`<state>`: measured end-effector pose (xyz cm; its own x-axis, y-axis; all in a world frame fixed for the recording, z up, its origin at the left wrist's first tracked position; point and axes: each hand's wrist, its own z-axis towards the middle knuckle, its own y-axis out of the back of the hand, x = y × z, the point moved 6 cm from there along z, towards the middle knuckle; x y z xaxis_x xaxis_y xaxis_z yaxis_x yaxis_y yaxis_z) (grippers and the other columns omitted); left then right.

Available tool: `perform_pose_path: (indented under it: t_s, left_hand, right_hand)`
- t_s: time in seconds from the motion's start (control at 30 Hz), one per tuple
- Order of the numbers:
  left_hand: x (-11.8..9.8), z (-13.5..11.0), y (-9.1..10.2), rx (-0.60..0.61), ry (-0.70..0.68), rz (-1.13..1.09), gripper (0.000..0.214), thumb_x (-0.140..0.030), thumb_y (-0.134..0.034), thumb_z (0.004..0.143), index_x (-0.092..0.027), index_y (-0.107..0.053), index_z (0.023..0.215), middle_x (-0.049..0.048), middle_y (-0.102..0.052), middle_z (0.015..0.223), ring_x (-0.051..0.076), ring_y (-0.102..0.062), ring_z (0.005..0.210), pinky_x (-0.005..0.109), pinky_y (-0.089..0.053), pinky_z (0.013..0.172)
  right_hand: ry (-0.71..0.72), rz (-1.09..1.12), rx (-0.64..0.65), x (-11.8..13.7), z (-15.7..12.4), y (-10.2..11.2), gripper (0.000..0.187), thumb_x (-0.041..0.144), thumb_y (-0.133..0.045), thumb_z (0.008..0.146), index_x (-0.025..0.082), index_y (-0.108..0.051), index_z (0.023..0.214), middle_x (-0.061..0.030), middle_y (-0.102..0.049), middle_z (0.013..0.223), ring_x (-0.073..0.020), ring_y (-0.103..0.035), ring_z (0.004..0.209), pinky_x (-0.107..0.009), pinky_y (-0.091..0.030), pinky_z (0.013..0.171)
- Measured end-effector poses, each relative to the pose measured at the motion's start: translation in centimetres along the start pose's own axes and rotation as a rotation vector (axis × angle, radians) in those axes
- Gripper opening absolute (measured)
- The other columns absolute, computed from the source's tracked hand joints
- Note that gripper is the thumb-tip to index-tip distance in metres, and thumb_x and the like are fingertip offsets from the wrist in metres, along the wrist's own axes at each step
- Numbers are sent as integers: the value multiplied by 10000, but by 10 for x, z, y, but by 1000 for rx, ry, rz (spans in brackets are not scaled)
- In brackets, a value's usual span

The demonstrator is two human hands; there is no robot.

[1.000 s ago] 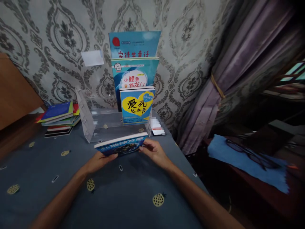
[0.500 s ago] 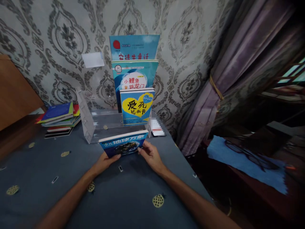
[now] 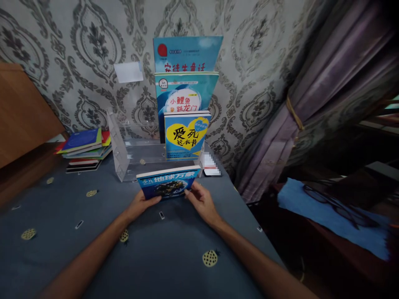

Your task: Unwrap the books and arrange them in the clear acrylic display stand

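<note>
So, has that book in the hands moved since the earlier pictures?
Yes, the held book has shifted slightly right, judged against the clear stand.

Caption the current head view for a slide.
Left hand and right hand hold a blue book before a clear rack displaying other books in rising tiers.

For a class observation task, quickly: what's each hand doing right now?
Left hand: closed, holding the left side of the frontmost blue book.
Right hand: closed, holding the same book's right side.
</note>
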<state>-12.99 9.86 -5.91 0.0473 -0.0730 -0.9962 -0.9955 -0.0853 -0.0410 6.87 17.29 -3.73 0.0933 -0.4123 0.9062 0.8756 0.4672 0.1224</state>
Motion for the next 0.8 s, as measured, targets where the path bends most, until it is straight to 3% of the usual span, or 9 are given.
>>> perform_pose_path:
  t_s: [0.23, 0.4, 0.63, 0.8]
  left_hand:
    - [-11, -4, 5, -62, -42, 234, 656, -528, -829, 636, -200, -695, 1188, 76, -744, 1191, 328, -637, 1204, 499, -421, 1140]
    - [-18, -5, -3, -19, -76, 205, 585, -527, -801, 675, -191, -708, 1146, 82, -731, 1222, 315, -639, 1202, 493, -434, 1131]
    - [-11, 0, 0, -53, -115, 144, 645, -491, -821, 666, -156, -659, 1194, 122, -698, 1274, 309, -629, 1212, 509, -430, 1123]
    - [-13, -1, -2, -77, -157, 155, 567, -479, -796, 701, -168, -679, 1161, 104, -712, 1249, 291, -644, 1179, 482, -456, 1100]
  right_hand:
    - [24, -53, -39, 3, -4, 2, 243, 447, -597, 900, 212, -656, 878, -30, -661, 811, -194, -606, 765, -304, -515, 721]
    - [16, -66, -13, 3, -5, 2, 253, 446, -590, 910, 212, -670, 963, -45, -683, 868, -217, -633, 828, -327, -527, 770]
    - [46, -186, -9, 4, -5, 2, 249, 432, -559, 929, 204, -657, 944, -25, -650, 757, -192, -605, 699, -298, -501, 658]
    - [59, -282, -15, 9, -7, 4, 219, 398, -538, 941, 210, -648, 911, -29, -649, 735, -199, -624, 701, -297, -510, 641]
